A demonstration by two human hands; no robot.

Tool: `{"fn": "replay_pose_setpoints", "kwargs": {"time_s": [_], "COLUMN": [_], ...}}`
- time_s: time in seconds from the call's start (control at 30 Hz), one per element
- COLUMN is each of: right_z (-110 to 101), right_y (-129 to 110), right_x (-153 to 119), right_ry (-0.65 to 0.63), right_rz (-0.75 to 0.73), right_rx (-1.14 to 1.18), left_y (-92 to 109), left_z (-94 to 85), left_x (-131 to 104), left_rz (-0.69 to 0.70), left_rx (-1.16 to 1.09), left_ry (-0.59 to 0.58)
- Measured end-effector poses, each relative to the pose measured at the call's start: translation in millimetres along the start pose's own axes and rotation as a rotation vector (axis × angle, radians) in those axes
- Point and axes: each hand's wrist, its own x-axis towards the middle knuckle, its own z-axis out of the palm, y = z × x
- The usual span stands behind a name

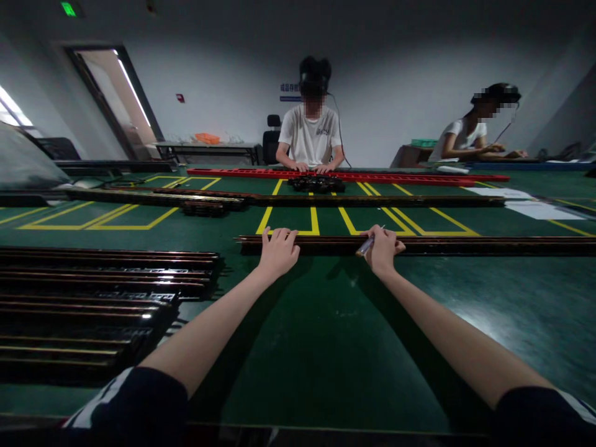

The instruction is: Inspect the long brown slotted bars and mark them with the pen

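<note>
A long dark rail (465,245) with copper-coloured edges runs across the table in front of me. My left hand (278,253) is closed over it near its left end, fingers over the top and thumb on the near side. Farther right, my right hand (382,251) is closed around a slim screwdriver-like tool (365,246) with a translucent handle. Its thin tip points up and away to the right. That hand rests against the rail, and its palm side is hidden.
Several similar dark rails (93,304) lie stacked at the left. More long rails (372,201) cross the table beyond, over yellow tape outlines. A red rail (395,177) lies before a co-worker (311,136) opposite. White papers (540,210) lie right; another person (465,139) sits beyond.
</note>
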Motion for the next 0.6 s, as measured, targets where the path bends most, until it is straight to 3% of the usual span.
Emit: {"fn": "replay_pose_setpoints", "kwargs": {"time_s": [0.27, 0.6], "right_z": [-0.7, 1.2], "right_y": [-0.1, -5.5], "right_x": [-1.4, -3.6], "right_ry": [-0.109, 0.002], "right_rz": [-0.240, -0.095], "right_rx": [0.032, 0.054], "left_y": [-1.9, -1.4], "left_z": [1.7, 0.4], "left_x": [0.0, -0.2], "left_rz": [0.005, 0.008], "left_rx": [-0.014, -0.031], "left_ry": [0.009, -0.017]}}
